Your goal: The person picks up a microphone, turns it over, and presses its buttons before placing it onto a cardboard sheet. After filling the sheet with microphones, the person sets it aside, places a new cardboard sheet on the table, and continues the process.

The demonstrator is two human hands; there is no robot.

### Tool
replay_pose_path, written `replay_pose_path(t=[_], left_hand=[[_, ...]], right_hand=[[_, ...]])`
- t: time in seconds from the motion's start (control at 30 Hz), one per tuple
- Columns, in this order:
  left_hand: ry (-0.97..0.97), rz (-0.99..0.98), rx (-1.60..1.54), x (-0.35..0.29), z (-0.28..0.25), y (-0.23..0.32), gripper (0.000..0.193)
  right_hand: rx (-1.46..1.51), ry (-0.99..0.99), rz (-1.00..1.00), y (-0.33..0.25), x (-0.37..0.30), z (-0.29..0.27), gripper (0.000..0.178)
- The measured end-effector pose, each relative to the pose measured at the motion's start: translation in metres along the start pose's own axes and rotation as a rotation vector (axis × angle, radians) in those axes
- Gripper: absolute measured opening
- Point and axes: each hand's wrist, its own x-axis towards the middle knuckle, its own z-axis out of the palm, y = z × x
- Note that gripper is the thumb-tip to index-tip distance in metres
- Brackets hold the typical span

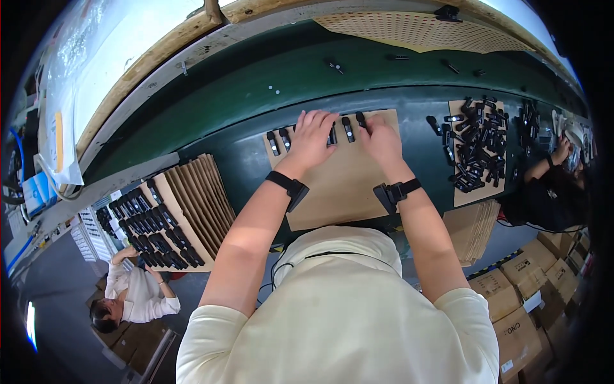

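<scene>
A brown cardboard sheet (pixel 339 185) lies on the dark green bench in front of me. Along its far edge stands a row of small black oblong devices with pale oval patches, among them a black device (pixel 272 143) at the left end and another black device (pixel 347 128) between my hands. My left hand (pixel 311 136) lies over the middle of the row with its fingers stretched out, partly covering the devices under it. At the row's right end my right hand (pixel 382 139) pinches a black device (pixel 361 119) between thumb and fingers.
To the right, a cardboard sheet (pixel 459 197) carries a loose heap of black devices (pixel 480 141). At left, a stack of cardboard sheets (pixel 198 192) bears rows of devices (pixel 150 221), with a person (pixel 137 294) beside it. Another person (pixel 550 185) sits far right, near cartons (pixel 515 333).
</scene>
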Motion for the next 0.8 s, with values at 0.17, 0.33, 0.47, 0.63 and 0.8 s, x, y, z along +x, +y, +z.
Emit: replay_pose_path(t=[0.17,0.33,0.47,0.63,0.8], left_hand=[[-0.022,-0.022,0.011,0.0,0.004,-0.002,0.073],[-0.007,-0.032,-0.017,-0.001,0.008,-0.004,0.074],[0.014,-0.048,-0.032,-0.003,0.008,-0.004,0.076],[0.043,-0.069,-0.021,-0.01,0.004,-0.008,0.082],[0.047,-0.09,-0.028,-0.016,0.003,-0.014,0.085]], right_hand=[[0.113,0.128,-0.071,0.0,-0.013,-0.006,0.024],[0.137,0.147,-0.117,-0.004,-0.022,-0.012,0.021],[0.157,0.1,-0.124,-0.012,-0.027,-0.015,0.021],[0.067,0.102,-0.365,-0.025,-0.028,-0.009,0.03],[0.076,0.093,-0.559,-0.045,-0.019,-0.003,0.055]])
